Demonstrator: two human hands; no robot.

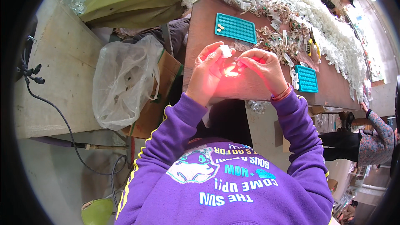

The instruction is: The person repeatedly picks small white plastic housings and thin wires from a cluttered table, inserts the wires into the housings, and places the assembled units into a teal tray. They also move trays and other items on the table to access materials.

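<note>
One left hand (208,66), one right hand (266,68), one held white block (226,51), two teal trays (239,27), three cream discs (221,27), one pair of yellow-handled pliers (308,49) and white pieces (333,41) past counting.

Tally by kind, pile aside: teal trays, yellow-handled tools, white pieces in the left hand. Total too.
Teal trays: 2
Yellow-handled tool: 1
White piece in left hand: 1
Total: 4
</note>
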